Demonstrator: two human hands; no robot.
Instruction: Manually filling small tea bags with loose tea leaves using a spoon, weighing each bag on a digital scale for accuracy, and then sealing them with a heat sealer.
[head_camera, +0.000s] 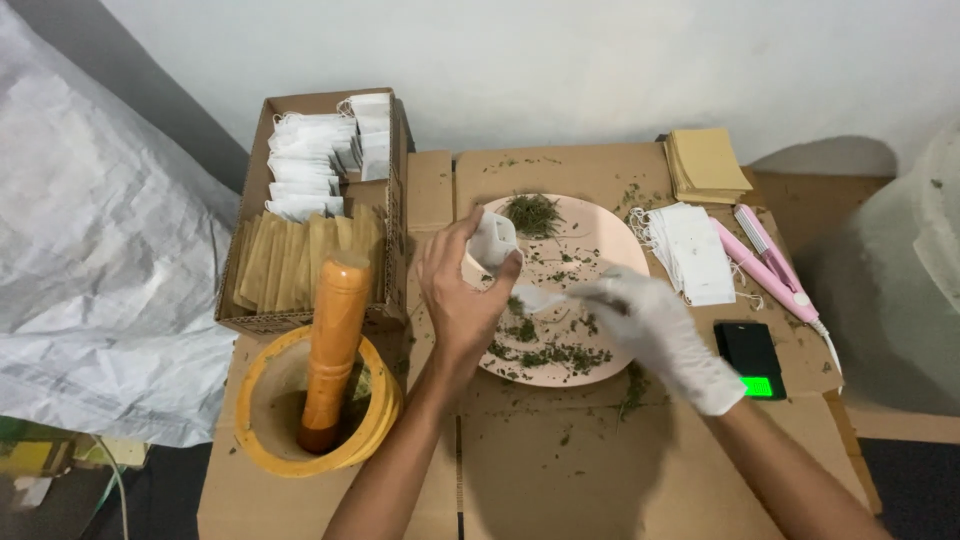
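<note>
The left hand (460, 300) is bare, and its grip pinches a small white bag (492, 240) between thumb and fingertips, holding it just above the near-left part of a pink plate (600, 235). The right hand (660, 330), in a white glove, has its grip closed on a white spoon (540, 298); it is blurred, so the finger hold is hard to read. The spoon's tip points toward the bag, over the plate. Dried green herb (550, 355) lies scattered across the plate, with a denser heap (532, 213) at its far edge.

The plate sits on a cardboard worktop (560, 460). Left of it stands a box (390, 300) of white and tan bags, and nearer, a yellow mortar (262, 440) with an orange pestle (333, 340) leaning in it. Right of the plate lie a stack of white bags (695, 250), tan sheets (708, 162), a pink sealer (770, 265) and a black scale (750, 355).
</note>
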